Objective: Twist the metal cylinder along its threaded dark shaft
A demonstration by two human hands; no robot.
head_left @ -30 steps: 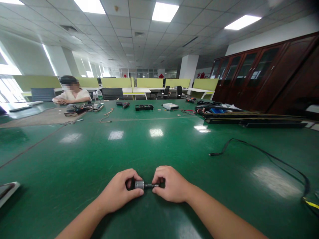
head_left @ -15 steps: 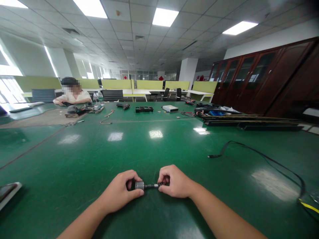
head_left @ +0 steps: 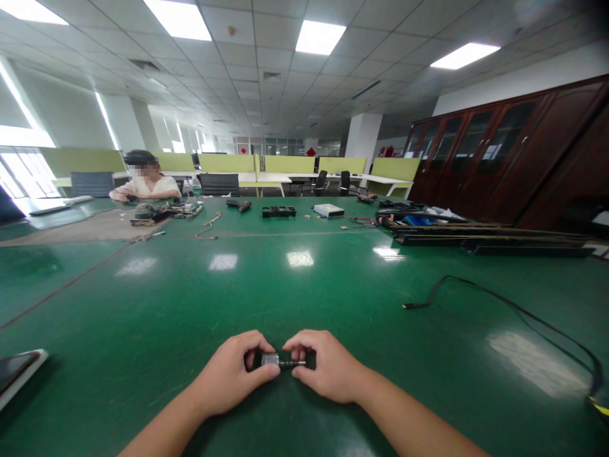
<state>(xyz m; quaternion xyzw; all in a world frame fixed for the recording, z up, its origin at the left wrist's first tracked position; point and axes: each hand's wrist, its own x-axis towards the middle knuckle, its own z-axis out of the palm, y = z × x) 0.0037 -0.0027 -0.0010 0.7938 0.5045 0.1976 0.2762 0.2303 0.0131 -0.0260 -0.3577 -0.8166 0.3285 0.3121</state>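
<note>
My left hand (head_left: 236, 368) is closed round a small cylindrical part with a silver metal body (head_left: 270, 360), its thumb along the near side. From that body a thin dark shaft (head_left: 299, 364) points right, lying almost level just above the table. A dark coil spring (head_left: 285, 364) sits round the shaft beside the silver body. My right hand (head_left: 323, 367) is curved about the shaft's free end, thumb and forefinger apart on either side of it. The left end of the part is hidden in my left palm.
A black cable (head_left: 504, 298) curves across the right of the green table (head_left: 143, 343). A white-edged device (head_left: 19, 374) lies at the left edge. Farther back are a power drill (head_left: 238, 205), a black frame (head_left: 278, 211), a flat silver box (head_left: 328, 210) and a seated person (head_left: 147, 181).
The spring in my right fingers has moved left along the shaft to the silver body. My right thumb and forefinger have parted from it; the left hand keeps its hold.
</note>
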